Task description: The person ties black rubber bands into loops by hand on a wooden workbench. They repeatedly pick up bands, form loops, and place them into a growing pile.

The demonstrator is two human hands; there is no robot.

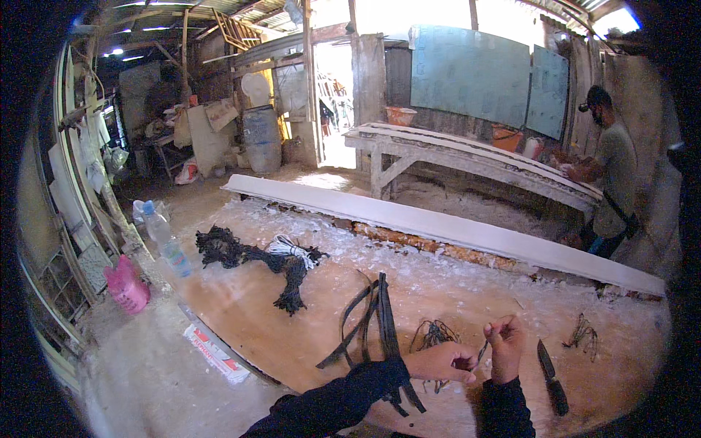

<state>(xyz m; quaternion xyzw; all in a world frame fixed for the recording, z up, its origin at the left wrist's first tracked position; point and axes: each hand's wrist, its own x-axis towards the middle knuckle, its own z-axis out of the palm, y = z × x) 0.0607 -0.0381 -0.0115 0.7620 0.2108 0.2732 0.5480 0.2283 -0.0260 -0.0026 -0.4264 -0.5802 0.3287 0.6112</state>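
Note:
Close together over the brown tabletop, my left hand and my right hand are both closed in a pinch. A thin dark cord runs between the fingertips; its ends are hidden. Just behind my left hand lies a loose bundle of thin dark cords, partly covered by it. Flat black strips lie under and beyond my left forearm. To the right of my right hand rests a knife with a dark handle, blade pointing away. Farther right sits a small tangle of thin cords.
Black knotted bundles and a white cord hank lie at the table's far left. A long white board edges the far side. A plastic bottle and pink bag stand left. Another person works at a bench.

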